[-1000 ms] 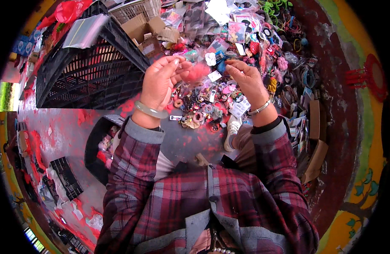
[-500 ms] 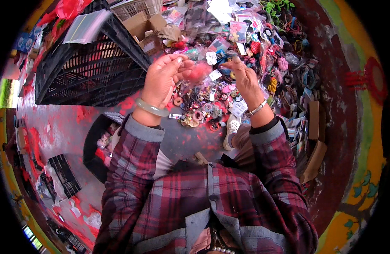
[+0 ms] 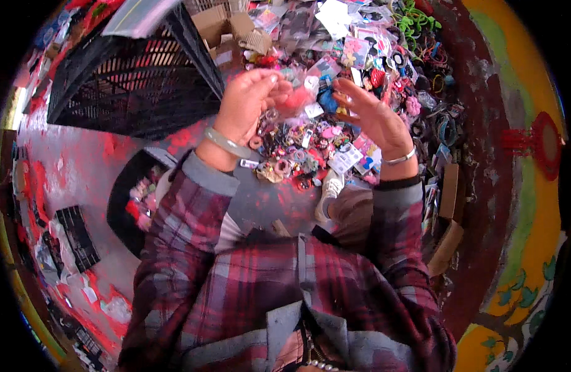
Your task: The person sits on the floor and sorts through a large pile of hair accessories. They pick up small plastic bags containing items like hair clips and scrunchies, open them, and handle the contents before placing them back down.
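Observation:
My left hand (image 3: 248,102), with a pale bangle at the wrist, has its fingers pinched together. From them hangs what looks like a clear plastic bag with something soft and red (image 3: 299,98) inside, too blurred to name exactly. To its right my right hand (image 3: 378,121), wearing a silvery bracelet, is open with fingers apart and nothing in it. Both hands hover over a large pile of hair ties and small trinkets (image 3: 304,155), many in clear packets. A white printed card (image 3: 345,159) lies on the pile below my right hand.
A black plastic crate (image 3: 136,93) stands tilted at the left, with a clear sheet on top. Behind the pile is an opened cardboard box (image 3: 220,31). A black tub (image 3: 121,208) with pink items sits by my left leg. Cardboard pieces (image 3: 447,242) lie at the right.
My right hand has opened wider and moved slightly right and down, away from the left. The left hand keeps its pinch beside the red thing. The whole view has shifted a little.

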A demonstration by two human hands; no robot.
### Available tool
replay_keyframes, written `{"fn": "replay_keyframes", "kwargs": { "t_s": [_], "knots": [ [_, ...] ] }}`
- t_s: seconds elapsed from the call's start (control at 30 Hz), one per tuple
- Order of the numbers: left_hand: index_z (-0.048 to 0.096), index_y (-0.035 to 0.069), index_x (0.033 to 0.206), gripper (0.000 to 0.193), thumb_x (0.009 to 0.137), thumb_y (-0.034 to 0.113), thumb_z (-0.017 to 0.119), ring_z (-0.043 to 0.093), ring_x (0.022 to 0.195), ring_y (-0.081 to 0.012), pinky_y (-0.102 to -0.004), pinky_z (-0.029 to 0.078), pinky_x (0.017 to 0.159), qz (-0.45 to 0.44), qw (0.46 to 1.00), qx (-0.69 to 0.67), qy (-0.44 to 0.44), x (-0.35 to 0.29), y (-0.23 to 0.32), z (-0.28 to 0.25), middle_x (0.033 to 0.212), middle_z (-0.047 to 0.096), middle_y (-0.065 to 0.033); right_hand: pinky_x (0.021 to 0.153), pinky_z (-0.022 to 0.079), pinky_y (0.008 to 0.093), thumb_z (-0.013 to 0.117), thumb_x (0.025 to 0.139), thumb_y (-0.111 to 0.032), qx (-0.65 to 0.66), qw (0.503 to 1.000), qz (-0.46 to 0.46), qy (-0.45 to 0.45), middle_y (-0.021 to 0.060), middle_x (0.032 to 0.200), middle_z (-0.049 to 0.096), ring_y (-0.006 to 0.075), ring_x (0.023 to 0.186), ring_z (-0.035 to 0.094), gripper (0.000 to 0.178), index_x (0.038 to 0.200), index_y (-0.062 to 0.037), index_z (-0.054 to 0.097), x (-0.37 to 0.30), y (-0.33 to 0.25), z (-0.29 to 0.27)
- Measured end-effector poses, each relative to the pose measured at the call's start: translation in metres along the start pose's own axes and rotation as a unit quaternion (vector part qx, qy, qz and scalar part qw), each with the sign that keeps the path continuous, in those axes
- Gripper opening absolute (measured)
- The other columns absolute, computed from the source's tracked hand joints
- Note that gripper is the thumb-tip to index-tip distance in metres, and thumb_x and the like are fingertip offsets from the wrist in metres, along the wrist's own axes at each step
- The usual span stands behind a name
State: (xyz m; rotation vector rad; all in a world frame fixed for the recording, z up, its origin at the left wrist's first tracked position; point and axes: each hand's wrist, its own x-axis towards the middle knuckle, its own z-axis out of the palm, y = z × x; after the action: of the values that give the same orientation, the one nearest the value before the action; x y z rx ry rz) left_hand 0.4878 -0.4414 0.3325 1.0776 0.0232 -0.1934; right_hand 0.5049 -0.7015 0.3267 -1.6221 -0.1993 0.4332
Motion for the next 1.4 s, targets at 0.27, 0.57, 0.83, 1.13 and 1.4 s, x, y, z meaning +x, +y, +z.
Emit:
{"fn": "replay_keyframes", "kwargs": {
  "t_s": [0.27,0.57,0.83,1.13,1.4],
  "knots": [
    [0.056,-0.002,0.096,0.017,0.09,0.012,0.048,0.062,0.081,-0.0173,-0.0263,0.051,0.071,0.003,1.0,0.012,0.013,-0.005,-0.007,0.0,0.09,0.063,-0.0124,0.095,0.035,0.0519,0.03,0.088,-0.058,0.394,0.919,-0.03,-0.005,0.0186,0.134,0.037,0.0316,0.124,0.035,0.07,0.133,-0.0044,0.034,0.0,-0.008,-0.004],
    [0.054,-0.002,0.099,0.018,0.09,0.012,0.047,0.062,0.086,-0.019,-0.0282,0.05,0.076,-0.006,1.0,0.003,-0.001,-0.002,-0.009,-0.002,0.094,0.062,-0.0141,0.095,0.039,0.0442,0.039,0.09,-0.049,0.439,0.893,-0.042,-0.084,0.0198,0.13,0.042,0.0305,0.121,0.042,0.063,0.132,-0.0016,0.035,-0.005,-0.023,0.012],
    [0.053,-0.002,0.103,0.02,0.091,0.013,0.047,0.062,0.09,-0.0202,-0.0291,0.05,0.079,-0.056,0.998,-0.026,-0.008,-0.006,-0.01,0.007,0.097,0.062,-0.0141,0.079,0.044,0.024,0.064,0.079,-0.011,0.066,0.996,-0.001,0.058,0.0072,0.107,0.06,0.0123,0.094,0.055,0.039,0.115,0.0016,0.055,-0.004,-0.011,0.04],
    [0.053,-0.001,0.103,0.02,0.091,0.013,0.046,0.062,0.09,-0.0179,-0.0273,0.05,0.076,-0.068,0.997,-0.024,-0.02,-0.011,-0.011,0.014,0.096,0.062,-0.0126,0.047,0.038,0.0188,0.063,0.081,-0.011,0.05,0.989,0.036,0.136,0.0001,0.073,0.063,0.0048,0.054,0.048,0.016,0.093,-0.0013,0.067,-0.003,-0.008,0.053],
    [0.053,0.0,0.102,0.02,0.092,0.015,0.046,0.062,0.086,-0.0161,-0.026,0.051,0.072,-0.051,0.999,-0.006,0.0,-0.008,-0.014,0.012,0.093,0.062,-0.0104,0.06,0.046,0.0207,0.059,0.083,-0.005,0.2,0.974,0.024,0.108,0.0068,0.087,0.065,0.0099,0.068,0.058,0.016,0.095,0.0022,0.065,-0.001,-0.003,0.052]
  ]
}}
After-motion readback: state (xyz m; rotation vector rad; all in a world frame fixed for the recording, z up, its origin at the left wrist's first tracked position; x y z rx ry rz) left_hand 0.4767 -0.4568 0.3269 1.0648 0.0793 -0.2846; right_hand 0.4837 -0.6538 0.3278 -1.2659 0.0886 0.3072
